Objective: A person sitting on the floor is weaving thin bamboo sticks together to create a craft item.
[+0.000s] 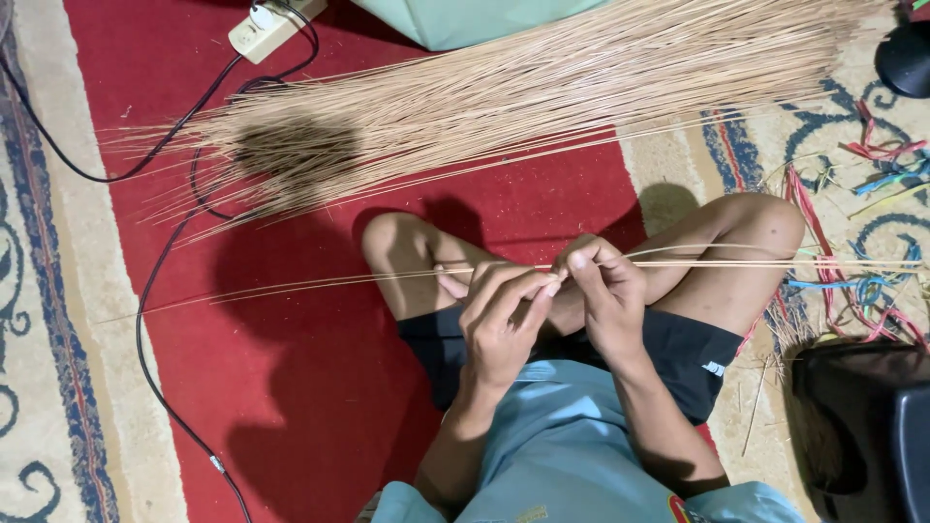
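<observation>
Red carpet (291,387) with a cream patterned border covers the floor where a person sits cross-legged, and at the centre of the frame the left hand (499,324) and the right hand (605,291) meet, fingertips pinched narrow on a few thin palm-leaf sticks (756,262) that run level across the knees. Beyond the knees, a big bundle of sticks (523,97) fans across the upper frame beside a black cable (145,310) and white power strip (266,27), with coloured plastic strips (877,155) at right.

A few thin, pale tan sticks (387,275) are held horizontally above the crossed legs. They are pinched near mid-length and extend past both sides.
</observation>
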